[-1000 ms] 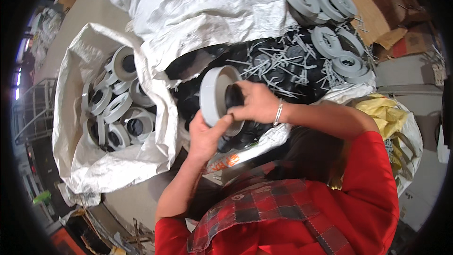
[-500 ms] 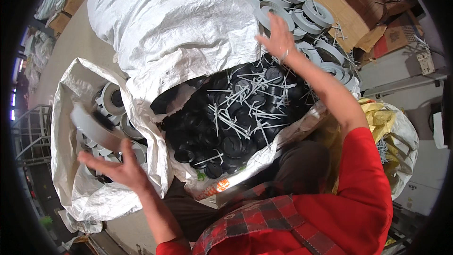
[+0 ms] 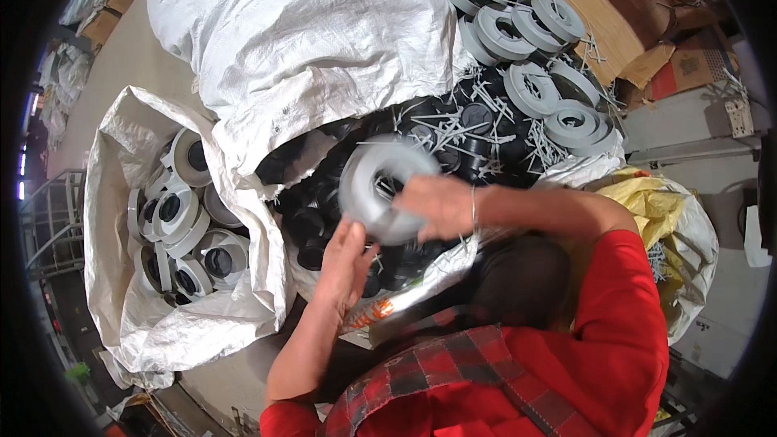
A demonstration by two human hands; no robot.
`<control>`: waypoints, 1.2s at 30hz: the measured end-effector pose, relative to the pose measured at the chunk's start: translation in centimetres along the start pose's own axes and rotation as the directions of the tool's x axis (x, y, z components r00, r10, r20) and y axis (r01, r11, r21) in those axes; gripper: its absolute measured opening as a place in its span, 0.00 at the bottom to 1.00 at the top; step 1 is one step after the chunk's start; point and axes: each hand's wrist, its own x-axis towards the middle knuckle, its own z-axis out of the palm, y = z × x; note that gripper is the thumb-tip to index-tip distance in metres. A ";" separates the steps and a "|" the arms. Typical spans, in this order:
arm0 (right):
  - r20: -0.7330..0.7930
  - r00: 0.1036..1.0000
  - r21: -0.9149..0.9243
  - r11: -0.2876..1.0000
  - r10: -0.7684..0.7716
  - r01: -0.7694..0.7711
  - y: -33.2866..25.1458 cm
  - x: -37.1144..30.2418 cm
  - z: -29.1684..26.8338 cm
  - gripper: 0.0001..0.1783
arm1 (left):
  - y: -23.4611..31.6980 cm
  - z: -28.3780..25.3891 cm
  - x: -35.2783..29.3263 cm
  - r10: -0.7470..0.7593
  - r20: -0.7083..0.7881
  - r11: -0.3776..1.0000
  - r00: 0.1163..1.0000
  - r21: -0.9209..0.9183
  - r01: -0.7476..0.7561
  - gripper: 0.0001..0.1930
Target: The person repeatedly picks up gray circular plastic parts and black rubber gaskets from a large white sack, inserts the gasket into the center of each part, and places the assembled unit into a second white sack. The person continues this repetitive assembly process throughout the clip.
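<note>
— While looking down through the head view, what to find in the middle?

— A wide-rimmed grey plastic ring (image 3: 360, 182), blurred, held up over a heap of round black caps (image 3: 307, 222).

— And the left grip (image 3: 341, 267)?

— Closed on the ring's near left edge, with the thumb uppermost.

— How to read the right grip (image 3: 439, 206)?

— Set against the ring's right side, fingers bent toward the central hole. Too smeared, though: cannot tell how far open, or whether clasping anything.

— And around all that?

— On the left, see an open white woven sack (image 3: 107, 226) holding similar grey rings (image 3: 193, 231), some with black inserts (image 3: 218, 262) in the middle. Beyond the heap, a bulging white woven sack (image 3: 299, 32). Scattered over the caps, thin pale plastic sticks (image 3: 441, 131). Farther right, stacked grey rings (image 3: 486, 28), overlapping, with brown cardboard (image 3: 603, 16) just beside.

— And nearer the body?

— Behind the right grip, a thin bracelet (image 3: 474, 206). Past the red sleeve (image 3: 623, 291), a yellow-and-white bag (image 3: 643, 198), crumpled at the mouth. Below, a red-and-black checked apron (image 3: 437, 360).
</note>
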 end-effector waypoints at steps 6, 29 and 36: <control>-0.346 0.659 0.496 0.726 0.668 -0.476 6.1 1.5 -4.4 0.27 | 1.8 -0.6 -0.2 0.009 -0.129 0.992 0.992 0.129 0.008 0.16; -0.204 0.920 0.125 0.941 0.334 -0.313 -9.2 3.8 -4.7 0.40 | 2.7 -0.7 -2.9 0.216 0.287 0.976 0.933 -0.073 -0.203 0.24; -0.280 0.941 -0.351 0.933 -0.190 0.084 -9.8 2.8 -3.9 0.38 | 3.9 -0.8 -3.4 0.078 0.321 0.997 0.944 -0.030 -0.073 0.22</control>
